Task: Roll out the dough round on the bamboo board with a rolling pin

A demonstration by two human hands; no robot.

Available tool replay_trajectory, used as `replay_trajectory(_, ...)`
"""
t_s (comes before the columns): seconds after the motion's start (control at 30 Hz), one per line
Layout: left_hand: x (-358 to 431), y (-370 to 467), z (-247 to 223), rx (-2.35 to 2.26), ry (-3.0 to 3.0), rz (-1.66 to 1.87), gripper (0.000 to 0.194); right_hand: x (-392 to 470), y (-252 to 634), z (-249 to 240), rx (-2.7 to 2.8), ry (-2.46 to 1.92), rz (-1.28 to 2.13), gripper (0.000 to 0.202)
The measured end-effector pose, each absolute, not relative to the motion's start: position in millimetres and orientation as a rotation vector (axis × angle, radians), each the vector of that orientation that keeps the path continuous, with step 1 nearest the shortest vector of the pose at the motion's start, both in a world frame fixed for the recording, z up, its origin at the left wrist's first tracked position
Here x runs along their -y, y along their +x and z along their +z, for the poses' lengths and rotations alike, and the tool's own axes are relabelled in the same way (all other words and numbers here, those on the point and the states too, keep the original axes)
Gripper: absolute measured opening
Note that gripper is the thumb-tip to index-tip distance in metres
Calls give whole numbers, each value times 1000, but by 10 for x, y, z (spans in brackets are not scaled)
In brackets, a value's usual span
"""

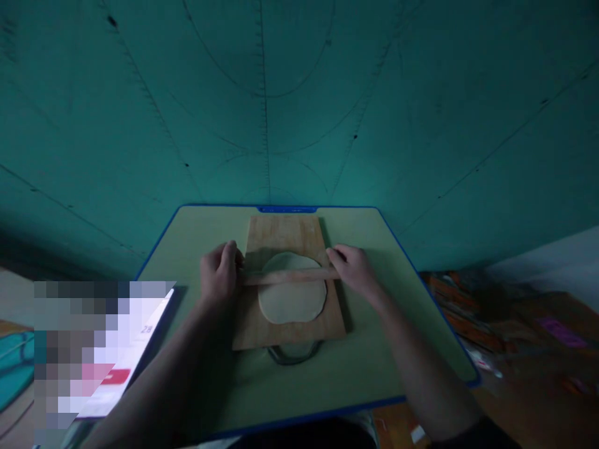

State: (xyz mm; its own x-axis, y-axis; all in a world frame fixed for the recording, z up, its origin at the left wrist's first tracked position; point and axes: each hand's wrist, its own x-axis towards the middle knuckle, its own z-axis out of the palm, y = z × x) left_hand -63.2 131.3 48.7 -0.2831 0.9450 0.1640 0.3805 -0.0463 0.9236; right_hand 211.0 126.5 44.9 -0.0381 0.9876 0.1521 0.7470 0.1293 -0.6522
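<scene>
A wooden rolling pin (pixel 290 276) lies level across a flattened round of dough (pixel 292 304), over its upper half. My left hand (pixel 221 271) is closed around the pin's left end, and my right hand (pixel 352 267) grips the right end. Under the dough is a rectangular wooden board (pixel 283 231), with a dark handle (pixel 294 358) showing at its near edge. The dough is pale, thin and slightly uneven in outline. Both ends of the pin are partly covered by my fingers.
The board rests on a pale table (pixel 210 227) with a blue rim. A sheet with red print (pixel 140 349), partly pixelated, lies at the left. A green wall (pixel 299 125) with drawn lines rises behind the table. Brown boxes (pixel 519 330) are on the right.
</scene>
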Motion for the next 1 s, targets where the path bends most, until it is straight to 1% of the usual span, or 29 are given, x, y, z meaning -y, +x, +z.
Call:
replay_trajectory(0.2, -1492, -591, 540, -1649, 1179, 1383, 42, -1479, 2048, 431, 1785, -1836, 559, 30)
replay_trajectory(0.37, -1681, -559, 536, -1679, 1022, 1451, 42, -1575, 1939, 424, 1749, -1854, 491, 18)
replay_trajectory(0.6, -1639, -598, 445, -1653, 1145, 1430, 39, -1481, 1970, 235, 1711, -1542, 556, 22)
replay_trajectory(0.73, -1673, -633, 394, -1639, 1177, 1453, 37, -1475, 1982, 227, 1718, -1475, 582, 26)
replay_trajectory(0.9, -1651, -665, 398, -1474, 1256, 1406, 29, -1501, 1982, 211, 1678, -1440, 585, 25)
replay_trajectory(1.0, -1637, -667, 468, -1251, 1021, 1405, 32, -1515, 1988, 193, 1632, -1428, 605, 22)
